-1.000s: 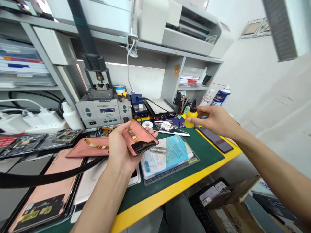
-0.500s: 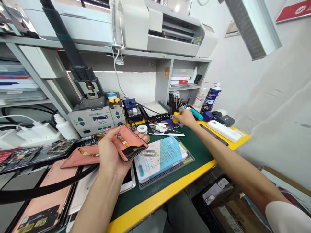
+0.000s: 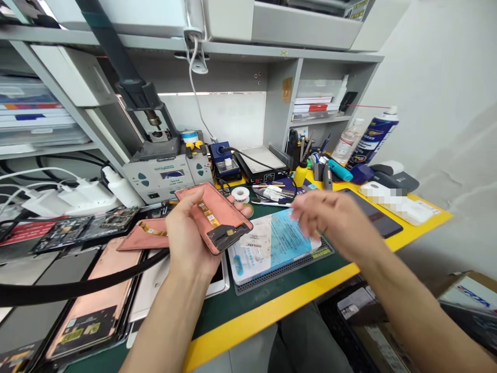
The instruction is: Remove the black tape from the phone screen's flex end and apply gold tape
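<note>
My left hand [image 3: 190,233] holds a phone display panel [image 3: 215,215] in its palm, with the pink copper-coloured back facing up, a gold flex strip and a black patch at the lower end. My right hand [image 3: 334,223] is blurred by motion and holds nothing. It hovers above a blue-and-white printed packet [image 3: 272,243] lying on a perforated grey mat. A second pink-backed panel [image 3: 143,233] lies just left of my left hand. A black cable [image 3: 77,285] runs under my left wrist.
A soldering station [image 3: 163,178] and a hot-air arm stand at the back, beside a yellow bottle [image 3: 300,175] and a solder roll [image 3: 240,195]. More panels and stripped phone frames [image 3: 85,228] lie to the left. A dark phone [image 3: 373,215] rests on the yellow-edged bench at right.
My right hand has left the far end of the bench and come back toward me over the packet, and the yellow bottle stands on the bench. My left hand has barely moved.
</note>
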`<state>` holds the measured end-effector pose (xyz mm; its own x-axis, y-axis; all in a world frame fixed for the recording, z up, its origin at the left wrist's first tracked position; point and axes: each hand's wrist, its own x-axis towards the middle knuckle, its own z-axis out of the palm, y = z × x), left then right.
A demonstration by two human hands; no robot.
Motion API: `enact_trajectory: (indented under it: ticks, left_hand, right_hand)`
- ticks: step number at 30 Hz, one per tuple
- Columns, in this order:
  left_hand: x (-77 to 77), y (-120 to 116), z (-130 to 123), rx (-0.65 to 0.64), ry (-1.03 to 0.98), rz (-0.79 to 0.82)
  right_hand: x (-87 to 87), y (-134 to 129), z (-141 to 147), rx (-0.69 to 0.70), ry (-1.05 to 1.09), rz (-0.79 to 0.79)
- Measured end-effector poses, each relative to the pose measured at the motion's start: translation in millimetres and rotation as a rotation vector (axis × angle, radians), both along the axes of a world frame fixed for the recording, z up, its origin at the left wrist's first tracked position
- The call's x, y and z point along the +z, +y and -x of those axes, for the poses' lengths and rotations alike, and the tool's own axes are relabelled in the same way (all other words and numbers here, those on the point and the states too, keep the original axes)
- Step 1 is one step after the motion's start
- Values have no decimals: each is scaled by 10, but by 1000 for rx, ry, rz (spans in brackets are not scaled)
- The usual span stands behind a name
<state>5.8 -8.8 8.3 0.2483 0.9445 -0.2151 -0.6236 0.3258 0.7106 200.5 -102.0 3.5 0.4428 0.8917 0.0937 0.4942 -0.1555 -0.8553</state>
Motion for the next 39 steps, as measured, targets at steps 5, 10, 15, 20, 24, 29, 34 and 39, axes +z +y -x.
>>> enact_trajectory:
  ticks: [5,10,15,20,24,29,34,39]
  left_hand:
    - [8,-64,-26,-35,23,-53]
    - [2,-100,-48,-41,36,-79]
    - [-3,-102,-76,-30,87,-65]
    - [-24,-95,-92,-79,144,-28]
    - [-33,-111,-116,-116,182,0]
    - [-44,-116,-163,-151,262,67]
    - [-66,-115,-199,-168,319,86]
    - [-92,-107,-197,-149,278,28]
  right_hand:
    - [-198,-150,556,493,942,204]
    - [-291,-100,644,429,1069,152]
    - [-358,-155,702,410,1154,127]
    - [-406,-222,781,398,1246,147]
    - [-474,-279,837,368,1370,120]
    - [-561,-324,912,273,1489,92]
    - [-635,-341,943,253,1540,72]
    - [-687,-345,966,241,1547,37]
